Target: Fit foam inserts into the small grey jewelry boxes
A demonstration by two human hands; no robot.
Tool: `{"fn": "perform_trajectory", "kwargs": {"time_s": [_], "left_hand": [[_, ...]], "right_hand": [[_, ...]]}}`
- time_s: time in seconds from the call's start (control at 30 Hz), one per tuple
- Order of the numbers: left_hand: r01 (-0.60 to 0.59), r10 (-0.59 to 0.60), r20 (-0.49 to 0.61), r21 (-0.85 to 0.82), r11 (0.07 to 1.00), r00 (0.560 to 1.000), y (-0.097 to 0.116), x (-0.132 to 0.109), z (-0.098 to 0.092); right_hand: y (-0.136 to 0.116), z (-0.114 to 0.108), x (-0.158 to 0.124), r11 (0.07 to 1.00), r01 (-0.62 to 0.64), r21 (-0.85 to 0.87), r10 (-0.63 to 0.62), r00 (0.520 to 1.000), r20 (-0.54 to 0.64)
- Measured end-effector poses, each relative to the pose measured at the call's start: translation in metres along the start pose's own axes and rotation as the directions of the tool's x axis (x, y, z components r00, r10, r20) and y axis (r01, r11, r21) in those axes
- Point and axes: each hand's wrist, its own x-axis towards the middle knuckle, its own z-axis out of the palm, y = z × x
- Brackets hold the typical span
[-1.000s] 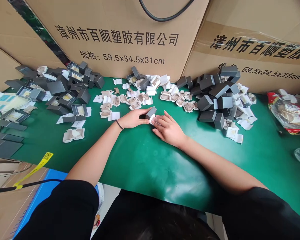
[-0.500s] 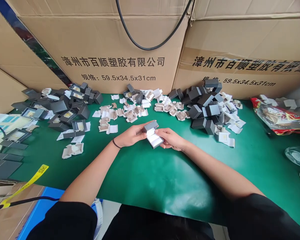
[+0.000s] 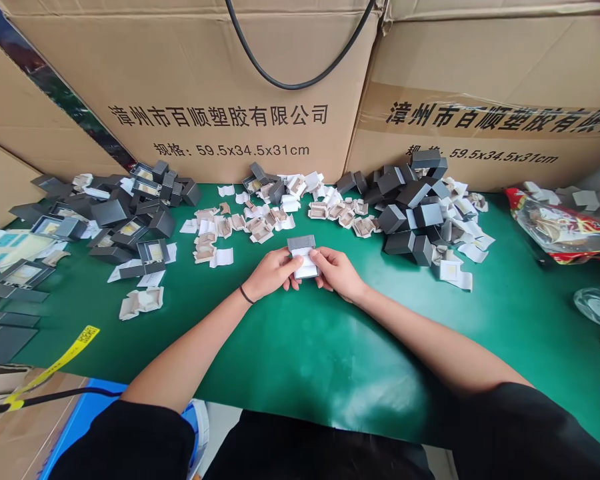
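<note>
A small dark grey gift box [image 3: 301,243] with a white inside is held above the middle of the table, its lid raised at the far side. My left hand [image 3: 275,272] grips its left side, thumb pressed on the white lining [image 3: 307,265]. On the right side my right hand [image 3: 336,272] holds the same box, thumb near the lining's upper edge. The fingers beneath the box are partly hidden. Beyond the hands lie crumpled white and beige card inserts [image 3: 260,230].
Piles of dark boxes lie at left [image 3: 111,212] and right [image 3: 411,193] on the green table [image 3: 300,360]. Large cartons [image 3: 220,80] line the back. A black cable [image 3: 300,85] hangs in front of them. At right are a red plastic bag [image 3: 565,230] and a clear container [image 3: 597,307].
The box has turned from slanted to nearly straight and sits a little higher in view. My left thumb has moved from the box's edge onto the white lining.
</note>
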Motion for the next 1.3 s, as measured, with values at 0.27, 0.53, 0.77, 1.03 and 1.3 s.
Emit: {"fn": "perform_trajectory", "kwargs": {"time_s": [0.27, 0.53, 0.77, 1.03, 1.3], "left_hand": [[0.049, -0.054, -0.085, -0.057, 0.997, 0.995, -0.0011, 0.0003, 0.0039], [-0.001, -0.005, -0.044, -0.137, 0.991, 0.999, -0.0025, 0.0006, 0.0023], [0.024, -0.021, 0.018, -0.134, 0.991, 1.000, 0.0030, -0.0013, 0.0008], [-0.001, 0.007, 0.047, -0.115, 0.993, 0.999, 0.0001, -0.0013, -0.0013], [-0.002, 0.005, 0.037, -0.096, 0.995, 0.999, -0.0032, 0.0007, 0.0004]], "right_hand": [[0.0017, 0.0034, 0.0039, 0.998, -0.036, -0.048, 0.034, 0.998, -0.051], [-0.0061, 0.0042, 0.0025, 0.994, -0.079, 0.072, 0.082, 0.996, -0.042], [-0.0043, 0.0039, 0.0010, 0.990, -0.019, 0.142, 0.023, 0.999, -0.030], [0.0018, 0.0007, 0.0016, 0.992, 0.060, 0.112, -0.065, 0.997, 0.045], [0.0013, 0.0005, 0.0038, 0.994, 0.015, 0.110, -0.022, 0.998, 0.066]]}}
